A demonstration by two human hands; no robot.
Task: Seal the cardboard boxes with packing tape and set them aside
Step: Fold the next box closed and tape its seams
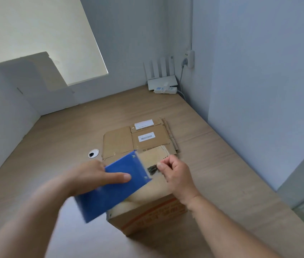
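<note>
Left grip [95, 175] clasping, forefinger straight, right grip [175, 174] pinching, both forearms outstretched

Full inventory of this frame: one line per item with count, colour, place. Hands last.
cardboard box: 1, brown with orange print, near table edge, below both hands
tape dispenser: 1, blue, above the box
tape strip: 1, clear with a dark patch, between dispenser and right hand
flattened cardboard: stack, count unclear, brown with white labels, behind the box
grommet: 1, silver ring, in the table left of the stack
router: 1, white, far corner
power strip: 1, white, in front of the router
table: 1, light wood
left hand: holds the dispenser
right hand: pinches the tape strip
</note>
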